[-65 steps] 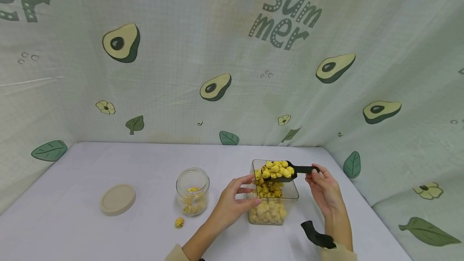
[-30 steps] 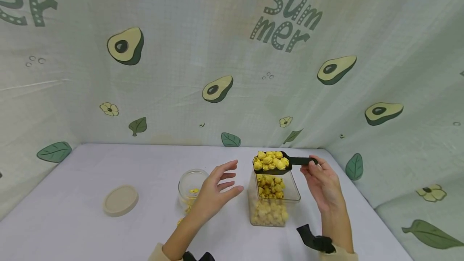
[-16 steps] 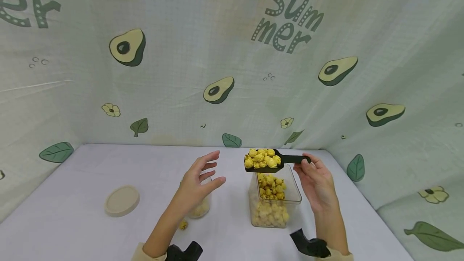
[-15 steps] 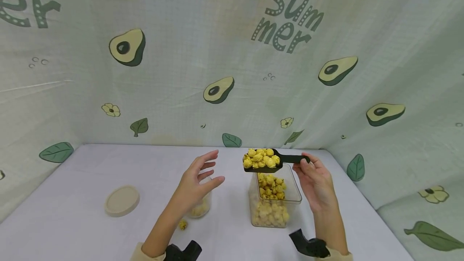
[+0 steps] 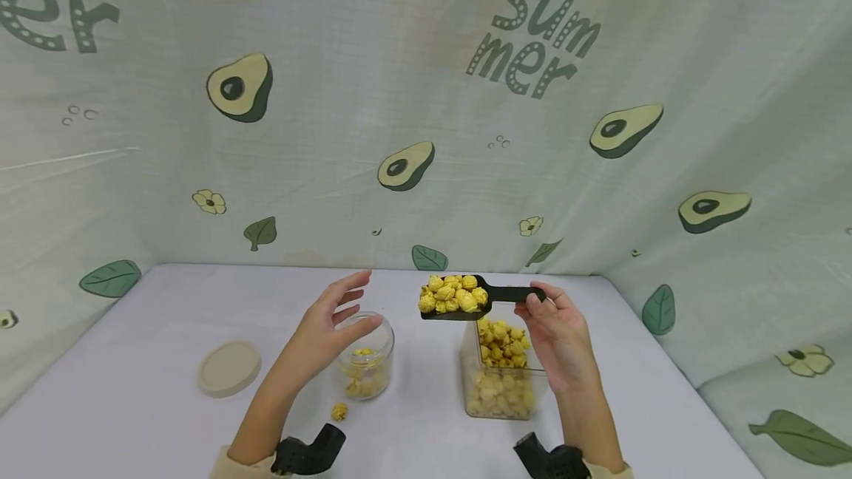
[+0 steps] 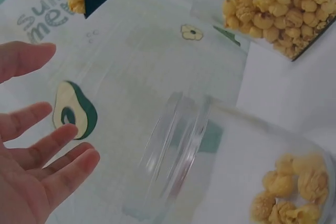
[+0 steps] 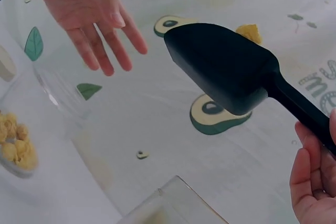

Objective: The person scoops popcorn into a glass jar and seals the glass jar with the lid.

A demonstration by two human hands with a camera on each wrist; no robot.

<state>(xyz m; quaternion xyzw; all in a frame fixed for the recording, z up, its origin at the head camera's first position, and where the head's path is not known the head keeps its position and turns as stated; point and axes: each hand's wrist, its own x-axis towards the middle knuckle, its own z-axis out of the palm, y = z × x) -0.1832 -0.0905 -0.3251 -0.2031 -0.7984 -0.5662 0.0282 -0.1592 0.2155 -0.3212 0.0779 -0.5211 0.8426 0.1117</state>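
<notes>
My right hand (image 5: 559,327) pinches the handle of a black scoop (image 5: 509,293) heaped with yellow popcorn (image 5: 452,293). In the right wrist view the scoop's dark underside (image 7: 226,66) shows, raised off the table. Below and right of it stands a clear square container (image 5: 469,383) part filled with popcorn. My left hand (image 5: 326,331) is held over the round glass jar (image 5: 389,361), fingers spread and holding nothing. In the left wrist view the jar's open mouth (image 6: 178,145) lies beside that hand (image 6: 37,166), with a little popcorn (image 6: 289,187) at its bottom.
A single popcorn piece (image 5: 339,412) lies on the white table (image 5: 413,435) in front of the jar. Further left is a round beige lid (image 5: 229,369). A printed curtain (image 5: 319,94) hangs behind the table.
My left hand has let go of the square container and moved left to the jar. My right hand has lifted the loaded scoop out of the container and carried it left.
</notes>
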